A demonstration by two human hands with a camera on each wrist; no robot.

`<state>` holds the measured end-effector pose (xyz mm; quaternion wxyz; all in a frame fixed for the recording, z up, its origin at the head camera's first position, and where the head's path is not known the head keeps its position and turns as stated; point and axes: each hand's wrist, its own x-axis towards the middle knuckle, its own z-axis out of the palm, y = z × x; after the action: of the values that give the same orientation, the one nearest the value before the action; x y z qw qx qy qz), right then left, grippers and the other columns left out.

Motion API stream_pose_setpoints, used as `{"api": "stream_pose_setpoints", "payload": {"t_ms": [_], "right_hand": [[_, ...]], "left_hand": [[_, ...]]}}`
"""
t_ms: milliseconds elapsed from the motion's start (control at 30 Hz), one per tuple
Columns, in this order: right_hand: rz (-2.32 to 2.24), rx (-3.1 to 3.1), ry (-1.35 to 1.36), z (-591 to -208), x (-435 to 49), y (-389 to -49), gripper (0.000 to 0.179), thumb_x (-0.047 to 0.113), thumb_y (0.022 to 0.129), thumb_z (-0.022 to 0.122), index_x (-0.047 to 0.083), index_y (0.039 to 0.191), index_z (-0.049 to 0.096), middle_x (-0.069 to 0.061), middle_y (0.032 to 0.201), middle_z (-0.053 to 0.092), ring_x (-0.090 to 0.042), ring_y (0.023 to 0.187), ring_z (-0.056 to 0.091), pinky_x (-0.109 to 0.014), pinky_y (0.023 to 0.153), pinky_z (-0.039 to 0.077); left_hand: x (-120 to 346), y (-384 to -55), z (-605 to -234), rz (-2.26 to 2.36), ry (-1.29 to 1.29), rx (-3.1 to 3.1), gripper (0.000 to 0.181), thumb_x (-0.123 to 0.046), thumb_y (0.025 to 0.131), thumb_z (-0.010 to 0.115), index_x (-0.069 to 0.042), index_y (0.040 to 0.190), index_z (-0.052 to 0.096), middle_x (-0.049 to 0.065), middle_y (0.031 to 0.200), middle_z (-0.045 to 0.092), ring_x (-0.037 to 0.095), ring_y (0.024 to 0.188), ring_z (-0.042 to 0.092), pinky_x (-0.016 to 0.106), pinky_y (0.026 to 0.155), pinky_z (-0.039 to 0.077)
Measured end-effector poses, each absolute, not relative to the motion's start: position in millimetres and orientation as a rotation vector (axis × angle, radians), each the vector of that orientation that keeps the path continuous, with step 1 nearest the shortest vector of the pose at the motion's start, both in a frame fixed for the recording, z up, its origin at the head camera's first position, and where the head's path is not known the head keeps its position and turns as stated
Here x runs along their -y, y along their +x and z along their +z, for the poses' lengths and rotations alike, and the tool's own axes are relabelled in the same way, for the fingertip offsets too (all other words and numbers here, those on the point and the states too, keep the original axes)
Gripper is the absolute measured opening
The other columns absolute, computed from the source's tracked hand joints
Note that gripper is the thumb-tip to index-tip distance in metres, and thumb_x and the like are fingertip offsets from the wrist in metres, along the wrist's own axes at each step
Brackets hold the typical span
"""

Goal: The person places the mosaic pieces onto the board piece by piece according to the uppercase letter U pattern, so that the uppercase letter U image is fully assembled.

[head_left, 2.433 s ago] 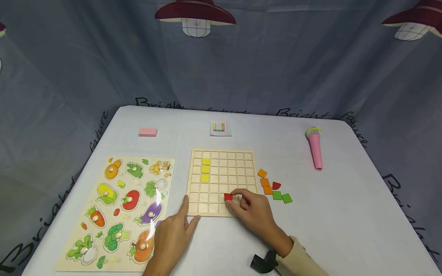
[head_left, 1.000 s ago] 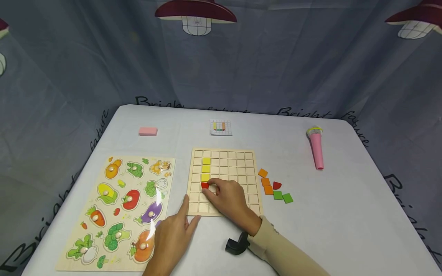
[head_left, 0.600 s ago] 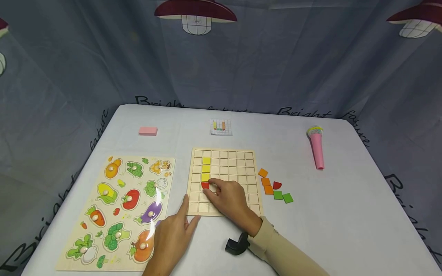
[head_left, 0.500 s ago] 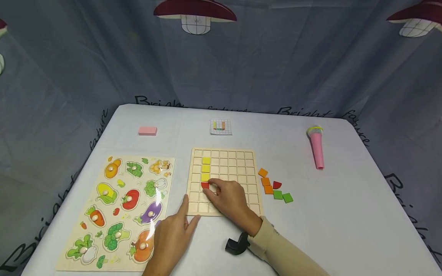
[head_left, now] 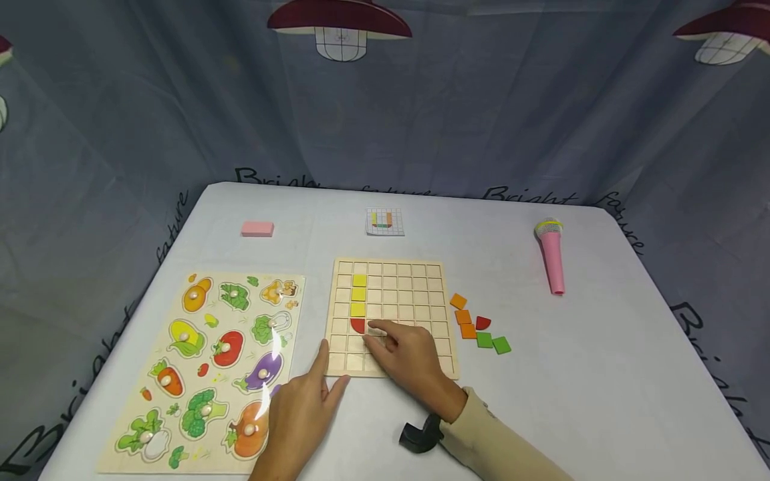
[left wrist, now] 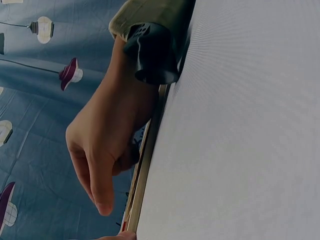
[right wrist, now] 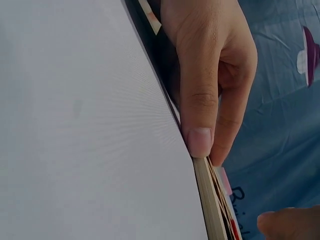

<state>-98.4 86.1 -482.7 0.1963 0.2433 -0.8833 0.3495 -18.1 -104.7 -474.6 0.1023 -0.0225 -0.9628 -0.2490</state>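
Observation:
In the head view a wooden grid board (head_left: 403, 280) lies on the table. Three yellow square tiles (head_left: 358, 294) form a column on it, and a red rounded-corner tile (head_left: 357, 325) sits in the cell just below them. My right hand (head_left: 412, 354) hovers over the board to the right of the red tile, index finger and thumb apart and holding nothing. My left hand (head_left: 303, 411) touches the board's near left corner with extended index finger and thumb; the right wrist view shows that thumb (right wrist: 200, 135) against the board's edge.
Right of the board lie several loose tiles: orange squares (head_left: 463, 317), green squares (head_left: 484, 340) and a red one (head_left: 483, 323). A vegetable puzzle board (head_left: 240, 374) fills the left. Farther back are a pink block (head_left: 257, 230), a pattern card (head_left: 385, 222) and a pink toy microphone (head_left: 551, 260).
My right hand carried the red tile leftward across the board, set it below the yellow column, then let go and drew back slightly right. My left hand has stayed at the corner.

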Motion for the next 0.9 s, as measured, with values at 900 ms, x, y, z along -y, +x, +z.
{"api": "stream_pose_setpoints", "payload": {"t_ms": [900], "right_hand": [[1.073,2.458,0.275,-483.8,-166.5,-71.7,0.020,0.011,0.079,0.089,0.008,0.097,0.080,0.017,0.056,0.031,0.000,0.049,0.028,-0.019,0.045,0.021]], "left_hand": [[104.4,-17.9,-473.5,-0.767,-0.078,2.840,0.069,-0.032,0.088,0.083,0.001,0.142,0.057,-0.016,0.051,0.038,-0.001,0.040,0.030,0.024,0.040,0.027]]}}
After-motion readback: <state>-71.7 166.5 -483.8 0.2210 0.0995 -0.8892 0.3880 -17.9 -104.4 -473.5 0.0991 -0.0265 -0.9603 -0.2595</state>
